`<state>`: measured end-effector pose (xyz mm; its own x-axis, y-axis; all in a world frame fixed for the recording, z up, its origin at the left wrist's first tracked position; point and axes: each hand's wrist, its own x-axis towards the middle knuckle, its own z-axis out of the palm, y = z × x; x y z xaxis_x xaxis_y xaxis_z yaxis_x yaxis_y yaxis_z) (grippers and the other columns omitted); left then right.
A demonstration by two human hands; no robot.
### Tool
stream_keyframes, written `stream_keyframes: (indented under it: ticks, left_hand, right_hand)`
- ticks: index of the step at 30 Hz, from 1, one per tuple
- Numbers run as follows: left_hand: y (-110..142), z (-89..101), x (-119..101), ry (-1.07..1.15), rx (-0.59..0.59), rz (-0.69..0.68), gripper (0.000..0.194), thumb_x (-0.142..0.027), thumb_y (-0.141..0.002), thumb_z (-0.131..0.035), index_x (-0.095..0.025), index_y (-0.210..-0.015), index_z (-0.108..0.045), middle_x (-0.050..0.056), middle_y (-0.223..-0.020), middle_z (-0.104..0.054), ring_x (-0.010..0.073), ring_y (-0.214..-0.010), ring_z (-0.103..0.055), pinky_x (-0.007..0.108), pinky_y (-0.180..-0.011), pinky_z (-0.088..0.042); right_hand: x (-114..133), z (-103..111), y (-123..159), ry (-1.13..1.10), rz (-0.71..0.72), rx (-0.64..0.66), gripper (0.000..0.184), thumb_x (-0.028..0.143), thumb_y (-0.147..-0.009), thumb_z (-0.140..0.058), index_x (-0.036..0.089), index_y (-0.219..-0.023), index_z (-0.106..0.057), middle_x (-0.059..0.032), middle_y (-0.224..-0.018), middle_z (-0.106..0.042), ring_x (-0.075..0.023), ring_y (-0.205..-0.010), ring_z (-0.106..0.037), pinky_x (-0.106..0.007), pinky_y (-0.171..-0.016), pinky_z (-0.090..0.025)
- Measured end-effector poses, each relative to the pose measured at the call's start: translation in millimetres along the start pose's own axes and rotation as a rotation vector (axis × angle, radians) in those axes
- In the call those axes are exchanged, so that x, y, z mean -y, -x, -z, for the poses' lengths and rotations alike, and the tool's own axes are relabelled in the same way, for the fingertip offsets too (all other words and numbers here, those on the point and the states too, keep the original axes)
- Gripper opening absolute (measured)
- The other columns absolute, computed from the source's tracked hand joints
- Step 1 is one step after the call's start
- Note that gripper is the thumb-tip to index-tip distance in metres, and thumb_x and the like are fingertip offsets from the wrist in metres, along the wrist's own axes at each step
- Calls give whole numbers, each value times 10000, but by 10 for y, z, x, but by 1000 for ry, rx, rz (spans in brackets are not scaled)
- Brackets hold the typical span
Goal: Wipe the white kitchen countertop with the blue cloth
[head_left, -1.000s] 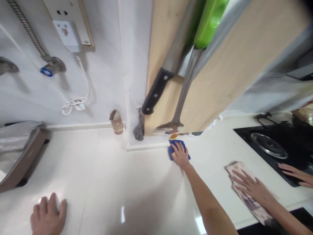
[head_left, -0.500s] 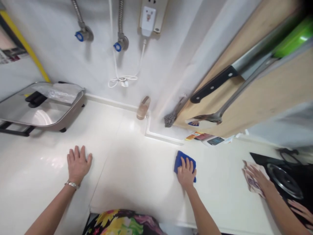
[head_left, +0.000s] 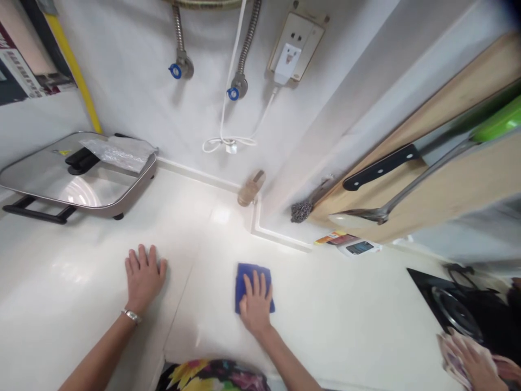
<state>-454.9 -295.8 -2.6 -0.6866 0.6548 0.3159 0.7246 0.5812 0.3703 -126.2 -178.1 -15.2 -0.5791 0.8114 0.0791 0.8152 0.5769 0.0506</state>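
My right hand point(head_left: 256, 303) lies flat, fingers stretched out, pressing a blue cloth point(head_left: 246, 277) onto the white countertop point(head_left: 345, 315) near its front edge. My left hand point(head_left: 143, 276) rests flat on the counter with fingers spread, holding nothing; a metal watch band shows at the wrist. The two hands are a forearm's width apart.
A lidded electric pan point(head_left: 77, 176) stands back left. A small brown shaker point(head_left: 249, 190) and a steel scourer point(head_left: 302, 210) sit by the wall corner. A knife point(head_left: 380, 167) and ladle point(head_left: 391, 203) hang on a wooden board. Another person's hand point(head_left: 474, 365) with a patterned cloth works beside the black hob point(head_left: 456, 312).
My right hand has slid the blue cloth leftward and nearer the front edge. The other person's hand with its cloth has shifted toward the lower right corner. The view has tilted left.
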Motion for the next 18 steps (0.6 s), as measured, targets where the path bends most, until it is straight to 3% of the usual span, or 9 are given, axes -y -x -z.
stream_keyframes:
  ticks: [4, 9, 13, 18]
  left_hand:
    - [0, -1, 3, -20, -23, -31, 605, -347, -981, -382, -30, -1496, -401, 282, -1624, -207, 448, -1531, 3, 687, -1186, -183]
    - [-11, 15, -5, -48, -10, -34, 598, -344, -987, -372, -26, -1492, -402, 292, -1617, -215, 440, -1533, 3, 674, -1187, -189]
    - [-18, 10, -1, -57, -4, -32, 608, -353, -991, -353, -39, -1511, -377, 263, -1636, -194, 426, -1537, 10, 665, -1195, -179]
    - [-41, 14, -12, -91, -20, -56, 630, -348, -986, -362, -71, -1550, -317, 249, -1640, -197, 417, -1540, -13, 668, -1199, -176]
  right_hand:
    - [413, 112, -458, -87, 156, 29, 697, 447, -934, -487, 281, -1575, -270, -113, -1674, -180, -403, -1534, -108, -677, -1193, -123]
    - [658, 191, -1147, -137, 222, 42, 684, 427, -944, -479, 258, -1574, -276, -125, -1670, -190, -402, -1535, -95, -659, -1211, -83]
    - [705, 179, -1706, -187, 179, 41, 655, 410, -943, -475, 253, -1560, -319, -135, -1661, -218, -401, -1535, -93, -631, -1220, -62]
    - [663, 128, -2349, -232, 16, 25, 632, 376, -941, -459, 242, -1548, -349, -148, -1655, -227, -404, -1534, -97, -634, -1214, -36]
